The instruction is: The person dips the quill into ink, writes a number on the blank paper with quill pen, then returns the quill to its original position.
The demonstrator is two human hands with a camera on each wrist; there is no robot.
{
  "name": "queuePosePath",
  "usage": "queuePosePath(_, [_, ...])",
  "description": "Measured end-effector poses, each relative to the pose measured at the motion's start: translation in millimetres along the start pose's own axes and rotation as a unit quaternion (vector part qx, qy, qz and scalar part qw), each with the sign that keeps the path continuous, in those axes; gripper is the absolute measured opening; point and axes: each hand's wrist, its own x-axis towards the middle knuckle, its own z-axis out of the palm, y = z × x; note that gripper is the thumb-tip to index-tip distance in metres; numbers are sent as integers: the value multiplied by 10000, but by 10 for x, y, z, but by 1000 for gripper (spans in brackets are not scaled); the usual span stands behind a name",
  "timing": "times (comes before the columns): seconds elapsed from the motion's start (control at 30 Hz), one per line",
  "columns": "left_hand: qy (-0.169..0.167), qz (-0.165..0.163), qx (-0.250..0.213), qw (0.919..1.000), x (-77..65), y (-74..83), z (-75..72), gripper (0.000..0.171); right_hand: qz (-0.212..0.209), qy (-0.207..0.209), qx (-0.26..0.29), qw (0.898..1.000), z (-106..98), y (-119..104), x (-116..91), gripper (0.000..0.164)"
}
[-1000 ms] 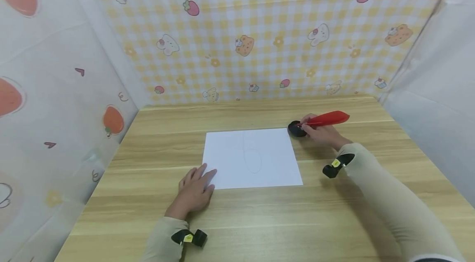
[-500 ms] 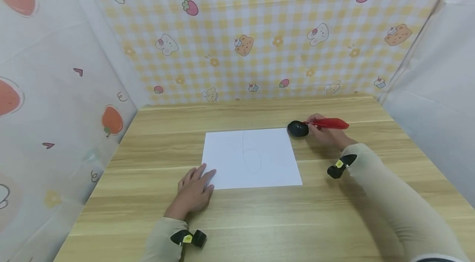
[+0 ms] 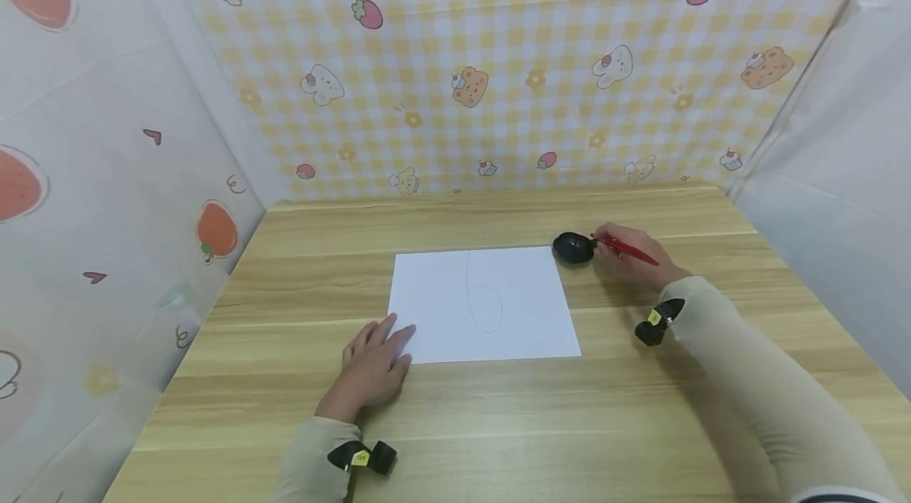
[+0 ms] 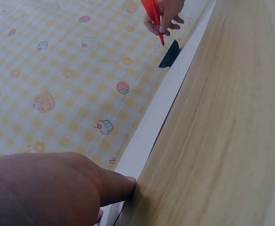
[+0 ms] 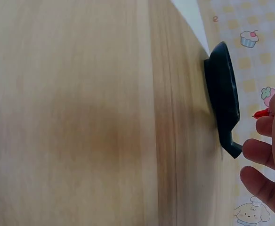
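A white sheet of paper [image 3: 427,289] bearing a thin drawn line and loop lies on the table. My left hand [image 3: 370,368] rests on its lower left corner, fingers spread and extended. Beyond the sheet's far right corner sits a black dish-like pen stand [image 3: 572,248] with a short spout. My right hand [image 3: 633,258] pinches a red feather pen [image 3: 633,252] just right of that stand. In the right wrist view one fingertip lies at or close to the spout of the stand [image 5: 222,89]; the pen's tip [image 5: 260,114] points out past the fingers.
The wooden tabletop [image 3: 498,424] reaches back to a yellow checked cloth [image 3: 427,92]. White cloth walls rise at the left [image 3: 107,171] and right [image 3: 840,171]. Each wrist wears a small black camera.
My right hand has drawn the feather pen rightward off the black stand and turned it, so the feather slants toward me and looks narrower. My left hand stays on the paper.
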Motion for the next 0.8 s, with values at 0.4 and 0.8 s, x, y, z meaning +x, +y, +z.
queuePosePath(0.4, [-32,-18,41,10000,6,-20,3,47,99,-510,-428,9977,-53,-40,3,21])
queuePosePath(0.8, [-74,-52,-8,10000,8,-15,-3,47,850,-1451,-723,9831,-72,20,0,40])
